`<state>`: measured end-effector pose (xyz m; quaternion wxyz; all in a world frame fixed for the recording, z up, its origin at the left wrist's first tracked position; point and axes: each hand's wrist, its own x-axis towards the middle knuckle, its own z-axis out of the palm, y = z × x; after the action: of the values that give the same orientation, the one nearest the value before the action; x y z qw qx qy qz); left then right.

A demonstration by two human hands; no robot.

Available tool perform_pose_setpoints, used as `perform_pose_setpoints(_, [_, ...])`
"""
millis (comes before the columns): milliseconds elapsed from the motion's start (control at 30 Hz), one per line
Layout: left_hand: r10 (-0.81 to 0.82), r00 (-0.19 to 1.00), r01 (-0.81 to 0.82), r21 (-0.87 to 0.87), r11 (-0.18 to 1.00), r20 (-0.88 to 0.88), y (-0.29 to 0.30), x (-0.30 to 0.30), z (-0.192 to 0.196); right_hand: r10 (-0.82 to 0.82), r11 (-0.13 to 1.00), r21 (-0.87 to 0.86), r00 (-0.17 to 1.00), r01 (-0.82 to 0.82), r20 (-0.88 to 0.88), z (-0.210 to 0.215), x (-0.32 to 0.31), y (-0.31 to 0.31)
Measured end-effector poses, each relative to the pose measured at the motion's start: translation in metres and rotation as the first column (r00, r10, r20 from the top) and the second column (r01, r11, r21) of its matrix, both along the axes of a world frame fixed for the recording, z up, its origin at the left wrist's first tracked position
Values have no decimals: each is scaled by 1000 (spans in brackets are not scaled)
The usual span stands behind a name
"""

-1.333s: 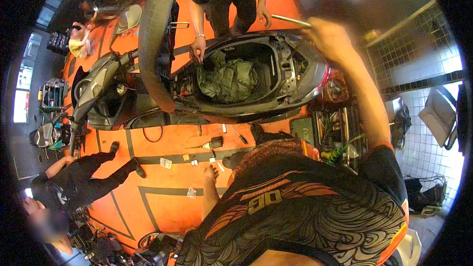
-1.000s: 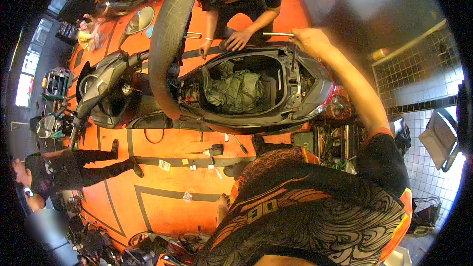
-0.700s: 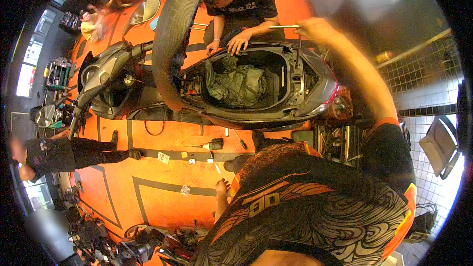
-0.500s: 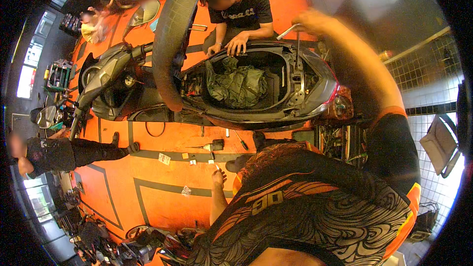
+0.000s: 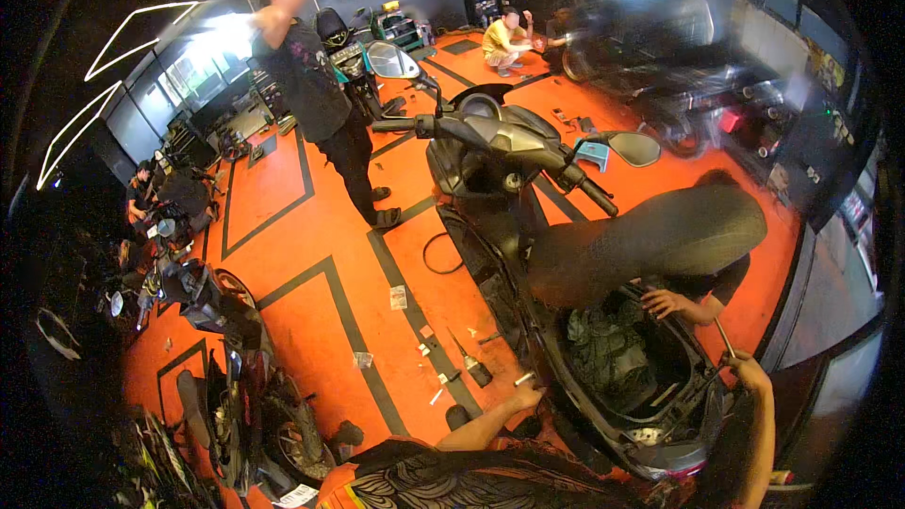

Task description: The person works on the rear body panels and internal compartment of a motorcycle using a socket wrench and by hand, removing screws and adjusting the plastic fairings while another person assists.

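A dark scooter [image 5: 509,137] stands before me with its seat [image 5: 650,240] raised. Crumpled dark green cloth or plastic [image 5: 603,349] lies in its open storage well. My right hand [image 5: 751,372] grips the crossbar of a T-handle wrench [image 5: 724,337] above the scooter's tail; the shaft runs down to the tail frame, its tip hard to see. Low by the scooter's near side is my left hand [image 5: 528,398], beside a short silver cylinder [image 5: 524,379]. Its fingers are too small and dark to read. Across the well, another person's hand [image 5: 664,303] rests near the rim.
On the orange floor lie a power-drill-like tool [image 5: 479,372], a printed packet [image 5: 398,297] and small loose pieces. A person in dark clothes [image 5: 316,85] stands left of the scooter; another in yellow [image 5: 506,41] squats farther back. Other motorcycles [image 5: 226,320] stand at the left.
My view has swung up and left, showing more of the workshop. My left hand has moved from the floor items to the scooter's side. My right hand still holds the wrench.
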<state>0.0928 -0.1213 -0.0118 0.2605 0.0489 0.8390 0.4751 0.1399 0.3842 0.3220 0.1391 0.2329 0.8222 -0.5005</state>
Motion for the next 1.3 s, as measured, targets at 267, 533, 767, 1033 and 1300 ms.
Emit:
perform_pose_setpoints(267, [-496,868,479,-216,851,-27,-68,35,-35,-726,676,-476,396,562,-563,-58,61,19])
perform_pose_setpoints(533, [-871,468,640,-622,452,-150,-228,15,12,-36,833,460,859,308,-510,2,58,-69])
perform_pose_setpoints(767, [208,858,-83,-274,958,469,-183,6,68,113,793,523,769,312,-629,-25,20,-65])
perform_pose_setpoints(1033, [174,861,-79,-211,974,479,-131,34,81,-169,672,470,736,573,-656,-24,19,-46])
perform_pose_setpoints(1300, [287,814,-206,-211,956,505,-196,61,42,-75,910,357,931,210,-358,2,13,-63])
